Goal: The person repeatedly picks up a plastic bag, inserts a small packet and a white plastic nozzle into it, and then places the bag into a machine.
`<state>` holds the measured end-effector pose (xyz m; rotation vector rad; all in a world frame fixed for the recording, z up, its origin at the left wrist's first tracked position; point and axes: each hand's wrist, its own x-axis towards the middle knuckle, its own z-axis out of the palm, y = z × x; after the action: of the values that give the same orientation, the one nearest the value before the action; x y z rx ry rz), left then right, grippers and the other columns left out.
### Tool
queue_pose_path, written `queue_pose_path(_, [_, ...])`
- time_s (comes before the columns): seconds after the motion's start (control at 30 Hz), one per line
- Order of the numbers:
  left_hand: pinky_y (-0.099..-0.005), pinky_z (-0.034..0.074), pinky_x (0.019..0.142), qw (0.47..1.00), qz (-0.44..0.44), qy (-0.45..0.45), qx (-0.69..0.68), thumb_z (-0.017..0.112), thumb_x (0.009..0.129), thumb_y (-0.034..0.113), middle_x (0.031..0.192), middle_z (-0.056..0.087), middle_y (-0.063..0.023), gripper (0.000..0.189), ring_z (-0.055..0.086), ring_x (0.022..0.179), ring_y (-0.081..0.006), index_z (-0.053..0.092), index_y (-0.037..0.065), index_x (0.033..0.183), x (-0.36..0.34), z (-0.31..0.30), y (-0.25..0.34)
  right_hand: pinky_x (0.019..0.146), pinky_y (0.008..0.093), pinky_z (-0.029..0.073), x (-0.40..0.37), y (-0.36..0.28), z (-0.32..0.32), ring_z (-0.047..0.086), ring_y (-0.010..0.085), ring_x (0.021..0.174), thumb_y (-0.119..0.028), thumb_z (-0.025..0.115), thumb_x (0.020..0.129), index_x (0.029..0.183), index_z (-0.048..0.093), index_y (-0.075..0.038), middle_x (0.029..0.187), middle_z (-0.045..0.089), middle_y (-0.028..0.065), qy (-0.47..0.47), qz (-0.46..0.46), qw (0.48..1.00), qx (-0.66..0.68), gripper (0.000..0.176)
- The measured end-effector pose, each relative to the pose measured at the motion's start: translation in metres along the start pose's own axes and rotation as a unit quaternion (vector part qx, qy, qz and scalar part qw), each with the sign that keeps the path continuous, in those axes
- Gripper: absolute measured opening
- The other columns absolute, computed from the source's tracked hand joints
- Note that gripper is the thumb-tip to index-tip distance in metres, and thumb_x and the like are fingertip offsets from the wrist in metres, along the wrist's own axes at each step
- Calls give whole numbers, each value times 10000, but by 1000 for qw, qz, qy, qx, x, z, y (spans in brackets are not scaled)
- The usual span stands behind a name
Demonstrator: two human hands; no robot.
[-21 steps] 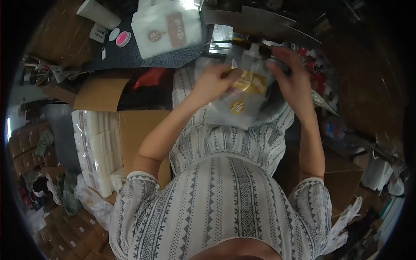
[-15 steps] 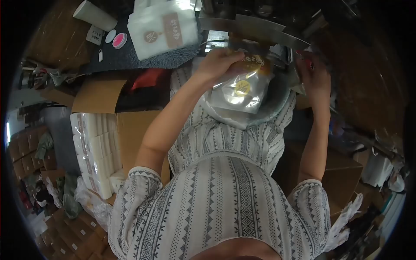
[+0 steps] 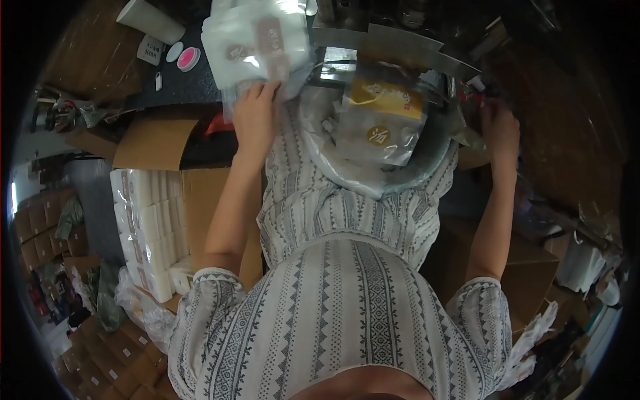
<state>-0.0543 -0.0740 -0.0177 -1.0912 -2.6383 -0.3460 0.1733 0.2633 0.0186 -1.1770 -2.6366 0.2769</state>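
My left hand (image 3: pixel 256 115) is closed on the near edge of a clear plastic bag (image 3: pixel 233 100) at the front of a stack of printed bags (image 3: pixel 257 47). A yellow-labelled clear pouch (image 3: pixel 381 120) with a round gold mark lies over a plastic-lined bowl (image 3: pixel 360 175) on my lap. Pale pieces show at the bowl's left side. Off to the right, my right hand (image 3: pixel 501 130) has its fingers drawn together beside a small red item (image 3: pixel 472 95). Dim light and blur hide what those fingers hold, if anything.
A white cup (image 3: pixel 150 21) lies tilted at upper left, near a pink round container (image 3: pixel 189 59) and its white lid (image 3: pixel 175 52). Below stands an open cardboard box (image 3: pixel 217 207) beside packed white bundles (image 3: pixel 143 227). A metal edge (image 3: pixel 400 43) runs behind the bowl.
My left hand has let go of the yellow-labelled pouch and moved left to the bag stack. The pouch now lies on the bowl. My right hand has shifted slightly right.
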Motion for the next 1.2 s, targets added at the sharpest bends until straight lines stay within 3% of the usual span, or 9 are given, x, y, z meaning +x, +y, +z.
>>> queue_pose_path(0.17, [-381,469,565,990,-24,92,-101,620,833,118,776,593,-89,63,605,692,-316,651,66,852,-13,-32,33,724,293,489,-22,-47,-27,664,231,837,-57,627,851,1093,638,-65,969,671,140,-101,-82,909,397,242])
queue_pose_path(0.43, [-366,478,589,971,82,8,-223,631,837,115,802,608,-111,95,612,689,-306,651,43,896,-14,-56,72,748,280,498,-42,-117,-28,632,155,856,-54,646,841,1073,644,-43,1009,660,68,-69,-400,862,304,233])
queue_pose_path(0.6, [-324,460,538,899,66,-172,-397,644,855,190,716,620,-108,167,615,626,-243,670,25,857,-4,-29,97,763,288,503,-37,-103,-21,659,183,879,-75,628,865,1080,643,-44,1043,664,93,-163,-221,877,395,217])
queue_pose_path(0.67, [-286,476,551,736,-148,-298,-589,646,879,231,695,645,-99,256,646,681,-153,674,-22,852,10,-16,104,770,291,503,-31,-89,-17,663,184,881,-93,623,875,1082,641,-41,1049,665,97,-128,-175,887,407,214])
queue_pose_path(0.87, [-232,529,696,595,-265,-302,-696,620,910,194,953,651,-98,309,645,806,-124,616,-73,1065,52,11,107,772,325,501,-14,-36,-16,669,247,922,-151,606,891,1142,594,-26,1032,662,161,-56,-75,980,173,281])
queue_pose_path(0.93, [-240,528,692,606,-258,-297,-691,611,918,201,977,643,-104,325,644,821,-135,600,-75,1090,47,8,107,775,368,504,9,-11,15,657,325,919,-132,590,889,1132,597,-46,983,662,191,115,-166,966,158,258])
queue_pose_path(1.0, [-248,528,688,619,-252,-290,-685,601,927,208,1000,636,-109,341,644,837,-147,584,-76,1115,48,10,92,777,389,501,18,-3,28,645,345,927,-123,584,885,1116,603,-48,974,661,197,81,-138,975,153,244])
queue_pose_path(1.07, [-377,525,748,888,-80,53,-449,648,881,259,1003,647,-185,361,654,866,-318,599,-39,1080,59,28,45,780,410,498,24,-5,31,634,366,935,-114,578,881,1101,610,-50,965,659,203,49,-114,981,149,231])
queue_pose_path(1.2, [-408,513,741,968,103,216,76,643,870,251,1003,630,-211,344,629,883,-376,606,-21,1078,46,30,-2,770,421,496,6,-8,7,626,371,932,-99,585,866,1128,608,-65,958,660,204,14,-83,991,104,265])
